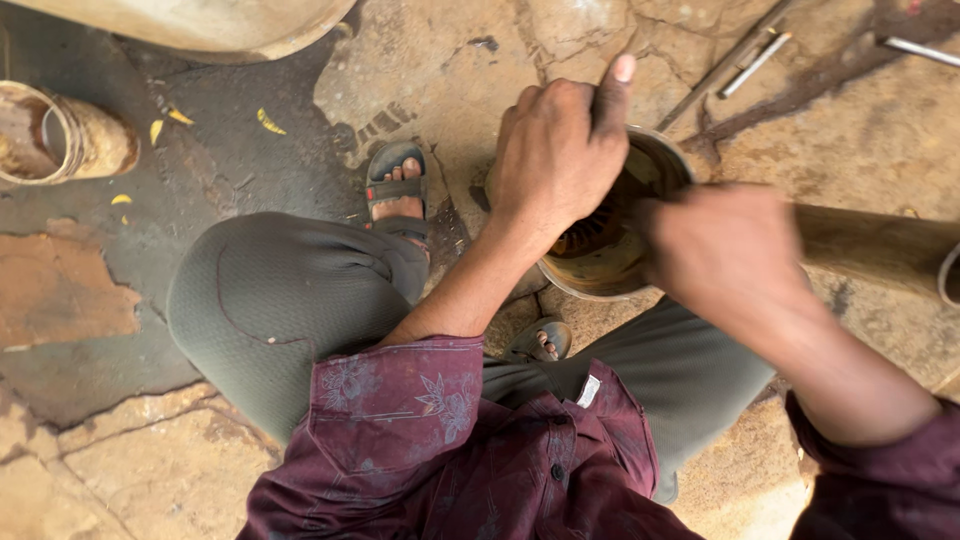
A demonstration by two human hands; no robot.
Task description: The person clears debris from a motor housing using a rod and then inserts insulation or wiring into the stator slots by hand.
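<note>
While blurred, right hand (725, 250) grip unclear, left hand (560, 150) clenched on round metal housing (600, 262), contents obscured.

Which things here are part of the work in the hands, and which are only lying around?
In use: round metal housing, left hand resting on its rim, right hand (blurred) reaching into it.

Lying about: tin can, metal rods, yellow leaves on the stone floor.

Only label: small white rectangular tag (588, 390) on maroon shirt (480, 450) hem, poss. w/ print, too small to tell.
</note>
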